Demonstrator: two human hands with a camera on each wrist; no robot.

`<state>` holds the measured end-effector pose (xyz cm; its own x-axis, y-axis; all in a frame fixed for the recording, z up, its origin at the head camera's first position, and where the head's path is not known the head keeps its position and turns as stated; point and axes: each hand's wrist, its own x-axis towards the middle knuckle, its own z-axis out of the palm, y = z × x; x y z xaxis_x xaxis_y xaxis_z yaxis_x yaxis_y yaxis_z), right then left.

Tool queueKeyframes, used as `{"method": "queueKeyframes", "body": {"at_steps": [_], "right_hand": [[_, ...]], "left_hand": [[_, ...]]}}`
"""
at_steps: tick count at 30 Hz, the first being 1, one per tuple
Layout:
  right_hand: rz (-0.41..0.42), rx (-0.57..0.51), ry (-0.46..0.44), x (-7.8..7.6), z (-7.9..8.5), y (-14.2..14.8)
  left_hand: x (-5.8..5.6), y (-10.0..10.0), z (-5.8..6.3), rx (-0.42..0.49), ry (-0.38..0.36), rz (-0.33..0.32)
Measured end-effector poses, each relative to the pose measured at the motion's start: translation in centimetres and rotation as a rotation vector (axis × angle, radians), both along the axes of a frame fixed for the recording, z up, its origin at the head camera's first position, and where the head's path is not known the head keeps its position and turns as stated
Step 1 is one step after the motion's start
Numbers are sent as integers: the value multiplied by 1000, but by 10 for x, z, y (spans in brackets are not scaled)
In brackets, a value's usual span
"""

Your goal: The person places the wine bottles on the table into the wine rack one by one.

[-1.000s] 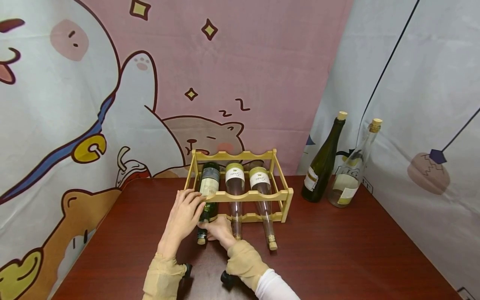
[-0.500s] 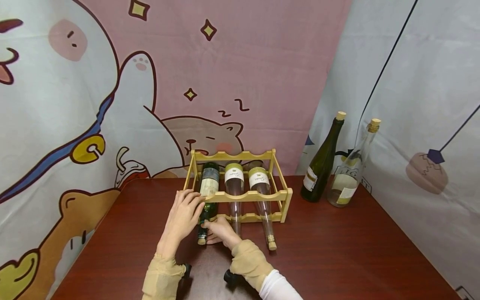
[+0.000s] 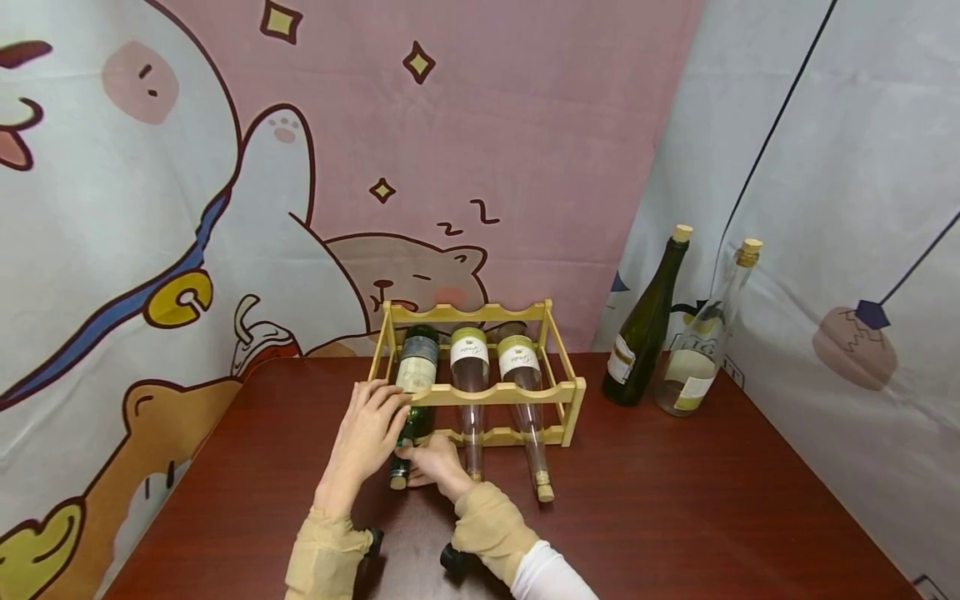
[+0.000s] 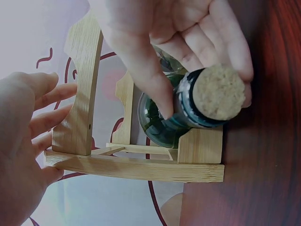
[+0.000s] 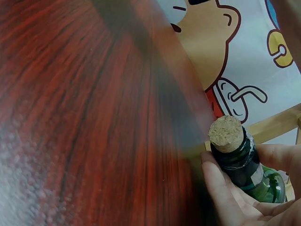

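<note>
A dark green wine bottle (image 3: 417, 372) lies in the left slot of the wooden wine rack (image 3: 495, 392), its corked neck sticking out toward me. My right hand (image 3: 437, 461) holds that neck, thumb on one side and fingers on the other. The cork (image 5: 226, 134) shows plainly in the right wrist view. At the rack's front left corner, my left hand (image 3: 367, 429) holds the upper rail; in the left wrist view its fingers (image 4: 56, 96) reach behind the wood. Two clear bottles with pale labels, one in the middle (image 3: 470, 371) and one at the right (image 3: 520, 367), lie alongside.
A dark green corked bottle (image 3: 647, 325) and a clear corked bottle (image 3: 705, 342) stand upright right of the rack. The reddish-brown table (image 3: 675, 508) meets a printed cloth backdrop (image 3: 525, 150) behind. Another bottle's round base (image 3: 513, 327) shows behind the right-hand bottle.
The green bottle's corked end has swung slightly left in the rack. My right hand shifted a little right, then back left with the neck. The left hand has stayed on the rack.
</note>
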<state>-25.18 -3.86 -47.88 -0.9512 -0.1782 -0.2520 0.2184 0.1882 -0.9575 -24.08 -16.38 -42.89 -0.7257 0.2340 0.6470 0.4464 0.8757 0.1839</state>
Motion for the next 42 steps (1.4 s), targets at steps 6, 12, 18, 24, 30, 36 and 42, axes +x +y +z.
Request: {"method": "queueKeyframes", "body": {"at_steps": [6,12,18,24,30,36,42], "right_hand": [[-19,45,24,-1,1,0],[-25,74,31,-2,2,0],[-33,102,53,-2,4,0],[-20,130,76,-2,4,1],[13,199,122,-3,6,3],[72,377,259,-1,16,10],[128,522,471,0,26,31]], "left_hand": [[0,0,0,2,6,0],[0,0,0,3,-13,9],[0,0,-1,2,-6,2],[-1,0,-1,-1,17,-1],[0,0,0,2,8,-6],[1,0,1,8,0,-5],[0,0,0,2,20,-6]]}}
